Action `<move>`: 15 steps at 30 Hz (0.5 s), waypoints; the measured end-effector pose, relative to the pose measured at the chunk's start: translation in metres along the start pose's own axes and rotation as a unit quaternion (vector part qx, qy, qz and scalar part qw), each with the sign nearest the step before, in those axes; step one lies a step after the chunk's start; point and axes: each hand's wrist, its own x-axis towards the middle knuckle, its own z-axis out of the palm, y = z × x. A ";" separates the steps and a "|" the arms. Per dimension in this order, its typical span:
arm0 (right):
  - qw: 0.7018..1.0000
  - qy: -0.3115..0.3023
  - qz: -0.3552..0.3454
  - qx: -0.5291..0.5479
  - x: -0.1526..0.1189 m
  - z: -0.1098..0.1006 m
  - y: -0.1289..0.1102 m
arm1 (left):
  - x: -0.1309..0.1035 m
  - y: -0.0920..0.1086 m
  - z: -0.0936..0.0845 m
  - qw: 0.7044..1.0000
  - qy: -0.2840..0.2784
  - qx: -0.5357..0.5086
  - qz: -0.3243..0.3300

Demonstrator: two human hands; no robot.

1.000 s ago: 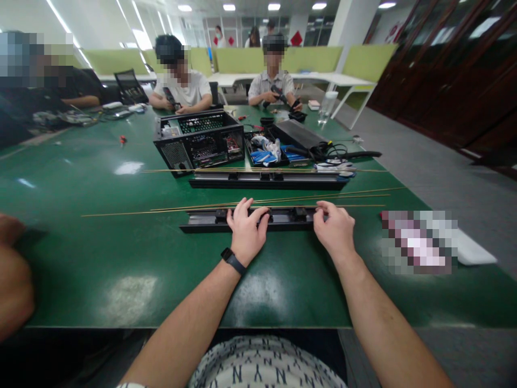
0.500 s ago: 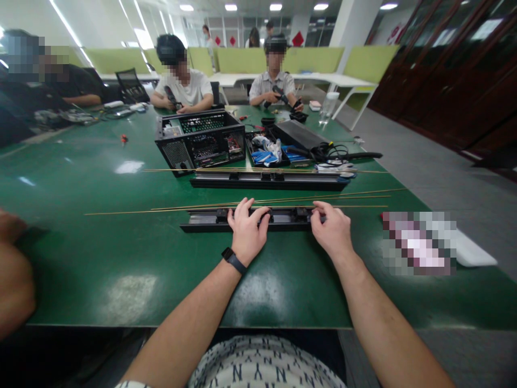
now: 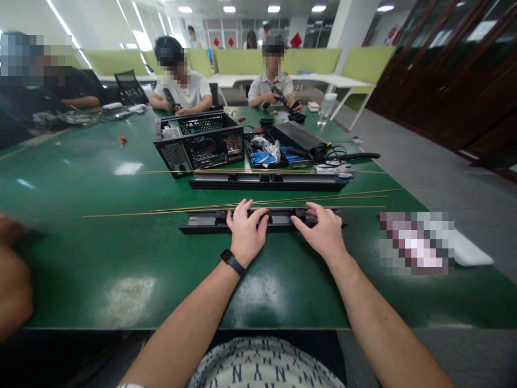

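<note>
A long black rail with a silver inner channel (image 3: 202, 220) lies across the green table in front of me. Small black blocks sit along it. My left hand (image 3: 247, 229) rests over the rail's middle, thumb and index finger closed at a black block (image 3: 270, 216), which they partly cover. At the right, my right hand (image 3: 323, 229) has its thumb and fingers apart around another black block (image 3: 298, 212); whether they touch it I cannot tell. Thin brass-coloured rods (image 3: 173, 210) lie just behind the rail.
Behind lies a second black rail (image 3: 266, 185) with rods along it. Farther back are an open computer case (image 3: 197, 143), a tray with gloves (image 3: 264, 153) and black cables (image 3: 335, 153). A blurred pinkish object (image 3: 412, 242) lies at right. Co-workers sit across the table; another person's arm (image 3: 14, 280) is at left.
My right hand has moved left along the rail, from its right part to the black block, and its fingers have spread. My left hand stays in place.
</note>
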 end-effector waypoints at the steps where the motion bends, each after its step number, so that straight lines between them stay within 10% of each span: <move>1: 1.000 -0.004 0.002 -0.003 0.000 0.001 0.001 | 0.000 0.000 0.000 1.000 0.000 0.000 0.000; 15: 1.000 -0.003 0.006 0.006 0.000 0.001 -0.001 | -0.001 0.001 -0.001 1.000 -0.003 0.000 0.000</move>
